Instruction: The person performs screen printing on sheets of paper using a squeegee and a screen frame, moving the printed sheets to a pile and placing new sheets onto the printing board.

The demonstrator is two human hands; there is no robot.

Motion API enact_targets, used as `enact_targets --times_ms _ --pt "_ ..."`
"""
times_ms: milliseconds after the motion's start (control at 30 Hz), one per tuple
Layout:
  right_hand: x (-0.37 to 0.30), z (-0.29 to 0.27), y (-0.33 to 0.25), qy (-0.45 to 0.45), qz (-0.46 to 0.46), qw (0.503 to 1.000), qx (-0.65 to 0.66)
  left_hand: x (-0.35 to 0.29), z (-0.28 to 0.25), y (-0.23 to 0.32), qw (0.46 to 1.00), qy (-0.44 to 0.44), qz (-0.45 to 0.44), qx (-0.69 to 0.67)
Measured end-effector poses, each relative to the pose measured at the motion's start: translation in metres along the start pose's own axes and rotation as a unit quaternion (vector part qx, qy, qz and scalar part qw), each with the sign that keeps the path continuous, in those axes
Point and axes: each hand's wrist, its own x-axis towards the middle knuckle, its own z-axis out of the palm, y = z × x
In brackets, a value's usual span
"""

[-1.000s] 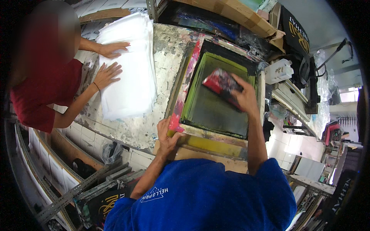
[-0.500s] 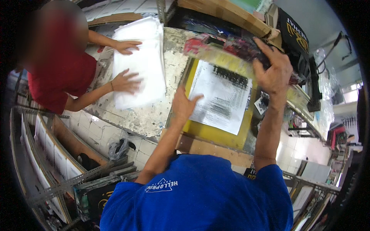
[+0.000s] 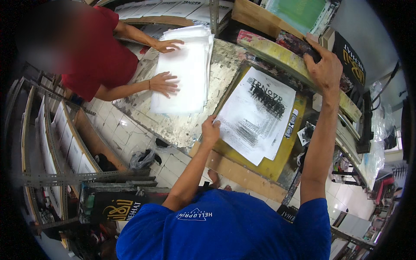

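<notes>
A white sheet with smeared black print (image 3: 260,117) lies askew on a yellow board (image 3: 229,149) in front of me. My left hand (image 3: 211,131) is closed on the sheet's left edge, thumb and fingers pinched together. Beyond the sheet, a screen-printing frame with a paint-stained, yellowish wooden bar (image 3: 277,56) is tilted up. My right hand (image 3: 325,71) is wrapped over this bar, fingers on its far side. Across the table, a co-worker's two hands (image 3: 164,84) lie spread on a stack of blank white paper (image 3: 186,65).
Racks of printed sheets (image 3: 65,134) stand at the left, with another shelf of sheets (image 3: 173,11) at the back. A green screen (image 3: 299,15) leans at the far right. A plastic bag (image 3: 142,158) lies on the tiled floor. A small printed scrap (image 3: 306,133) sits right of the board.
My left hand has gone from open above the sheet to pinching its left edge, and the sheet has turned and shifted on the board. The view has moved too.
</notes>
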Motion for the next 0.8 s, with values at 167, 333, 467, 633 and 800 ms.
enact_targets --times_ms 167,333,467,633,800 --pt "0.009 -0.005 0.01 -0.059 0.048 0.997 -0.021 -0.052 -0.1 -0.013 0.991 0.007 -0.101 -0.092" --pt "0.02 0.001 0.017 -0.074 0.041 0.995 -0.048 -0.184 -0.237 -0.118 0.95 0.098 -0.195 -0.225" --pt "0.024 0.014 0.03 -0.033 0.008 0.997 -0.07 -0.322 -0.309 -0.162 0.899 0.197 -0.319 -0.225" --pt "0.028 0.014 0.032 -0.059 0.023 0.996 -0.066 -0.429 -0.313 -0.19 0.819 0.312 -0.388 -0.285" --pt "0.031 0.013 0.041 -0.048 0.013 0.996 -0.069 -0.415 -0.277 -0.225 0.822 0.283 -0.362 -0.337"
